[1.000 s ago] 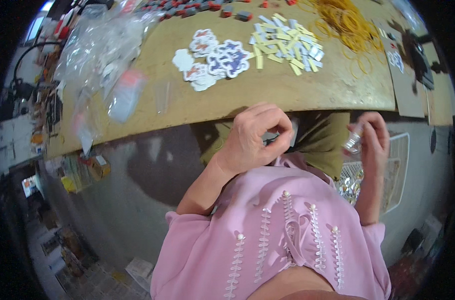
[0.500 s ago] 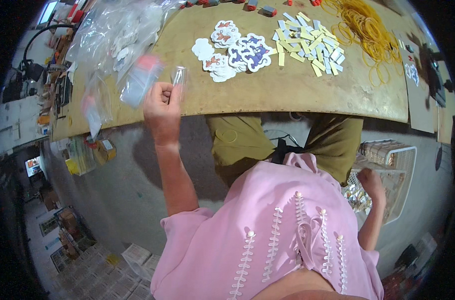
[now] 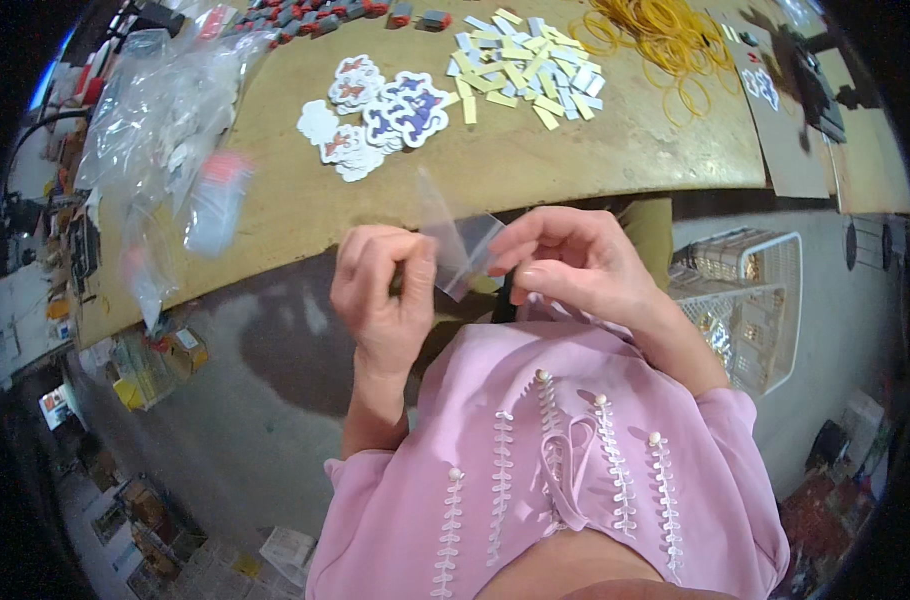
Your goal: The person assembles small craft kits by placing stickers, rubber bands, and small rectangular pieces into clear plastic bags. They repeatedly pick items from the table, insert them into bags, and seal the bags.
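A small clear plastic bag (image 3: 453, 240) hangs over the table's front edge, between my two hands. My left hand (image 3: 383, 285) is closed, pinching the bag's left side between thumb and fingers. From the right, my right hand (image 3: 585, 262) reaches to the bag's other side, thumb and fingers apart and fingertips beside its edge; whether they touch it is hard to tell. On the table beyond lie white die-cut cards (image 3: 350, 150) with brown figures and others (image 3: 410, 108) with purple figures.
Yellow and pale blue strips (image 3: 520, 70) lie in a heap, with yellow rubber bands (image 3: 655, 45) right of it. Clear plastic bags (image 3: 140, 120) and a blurred red-topped pack (image 3: 218, 205) lie left. Small grey-and-red pieces (image 3: 315, 18) line the back. A white basket (image 3: 760, 310) stands right.
My left hand has brought the clear bag from the table's left side toward my body. My right hand has risen from beside the basket to the bag. The view has shifted right.
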Demonstrator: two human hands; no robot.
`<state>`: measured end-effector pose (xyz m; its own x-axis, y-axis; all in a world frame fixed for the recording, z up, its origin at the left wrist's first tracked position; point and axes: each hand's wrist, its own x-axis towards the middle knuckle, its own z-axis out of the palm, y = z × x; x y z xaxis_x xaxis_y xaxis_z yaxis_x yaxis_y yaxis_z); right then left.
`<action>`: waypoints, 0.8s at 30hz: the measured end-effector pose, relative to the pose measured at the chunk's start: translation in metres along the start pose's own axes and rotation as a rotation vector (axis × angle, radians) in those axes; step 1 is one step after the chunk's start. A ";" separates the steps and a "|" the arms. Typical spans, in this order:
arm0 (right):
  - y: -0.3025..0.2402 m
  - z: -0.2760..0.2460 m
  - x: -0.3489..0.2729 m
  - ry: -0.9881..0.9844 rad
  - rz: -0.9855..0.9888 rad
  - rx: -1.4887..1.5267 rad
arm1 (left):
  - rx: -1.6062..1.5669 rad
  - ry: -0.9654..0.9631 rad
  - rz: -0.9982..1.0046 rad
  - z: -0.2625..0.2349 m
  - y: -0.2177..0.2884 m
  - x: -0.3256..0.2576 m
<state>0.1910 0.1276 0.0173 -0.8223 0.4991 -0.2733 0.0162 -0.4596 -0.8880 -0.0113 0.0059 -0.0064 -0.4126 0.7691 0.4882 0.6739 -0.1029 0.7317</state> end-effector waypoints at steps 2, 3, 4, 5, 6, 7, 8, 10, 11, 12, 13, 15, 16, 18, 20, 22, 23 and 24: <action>-0.008 0.002 0.002 -0.010 0.108 -0.067 | -0.040 -0.054 0.025 0.008 0.005 -0.005; -0.007 -0.001 0.002 -0.025 0.127 -0.060 | -0.123 -0.069 -0.067 0.011 0.006 -0.007; -0.005 -0.005 0.000 -0.040 0.146 -0.054 | -0.205 -0.084 -0.159 0.013 0.006 -0.010; -0.001 -0.007 -0.002 -0.057 0.164 -0.044 | -0.283 -0.101 -0.251 0.015 0.007 -0.012; 0.002 -0.007 -0.005 -0.080 0.156 -0.019 | -0.361 -0.097 -0.287 0.019 0.005 -0.013; 0.005 -0.009 -0.007 -0.092 0.156 -0.034 | -0.439 -0.109 -0.350 0.022 0.005 -0.016; 0.008 -0.010 -0.008 -0.108 0.153 -0.048 | -0.513 -0.121 -0.412 0.024 0.006 -0.020; 0.011 -0.011 -0.012 -0.091 0.165 -0.014 | -0.590 -0.157 -0.580 0.026 0.007 -0.030; 0.012 -0.011 -0.013 -0.051 0.176 -0.010 | -0.544 -0.224 -0.572 0.028 0.001 -0.034; 0.014 -0.012 -0.014 -0.010 0.187 -0.006 | -0.498 -0.290 -0.563 0.031 -0.007 -0.038; 0.015 -0.013 -0.015 0.029 0.199 -0.002 | -0.451 -0.355 -0.554 0.033 -0.011 -0.040; 0.017 -0.011 -0.012 0.095 0.156 -0.011 | -0.231 -0.232 -0.507 0.039 -0.008 -0.039; 0.024 -0.012 -0.010 0.122 0.123 -0.024 | -0.242 -0.217 -0.440 0.036 -0.006 -0.039; 0.029 -0.011 -0.008 0.186 0.092 -0.064 | -0.418 -0.251 -0.411 0.028 0.012 -0.029; 0.033 -0.008 -0.006 0.185 0.028 -0.058 | -0.298 -0.345 -0.296 0.027 0.027 -0.017; 0.033 -0.007 -0.004 0.200 0.002 -0.099 | -0.216 -0.326 -0.285 0.034 0.033 -0.015; 0.031 -0.008 -0.004 0.222 0.009 -0.144 | -0.213 -0.327 -0.262 0.035 0.031 -0.015; 0.031 -0.009 -0.004 0.244 0.016 -0.189 | -0.210 -0.329 -0.239 0.037 0.028 -0.016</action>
<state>0.1996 0.1178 -0.0120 -0.6609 0.6649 -0.3480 0.1520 -0.3355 -0.9297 0.0366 0.0141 -0.0108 -0.3019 0.9427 0.1420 0.4306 0.0019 0.9025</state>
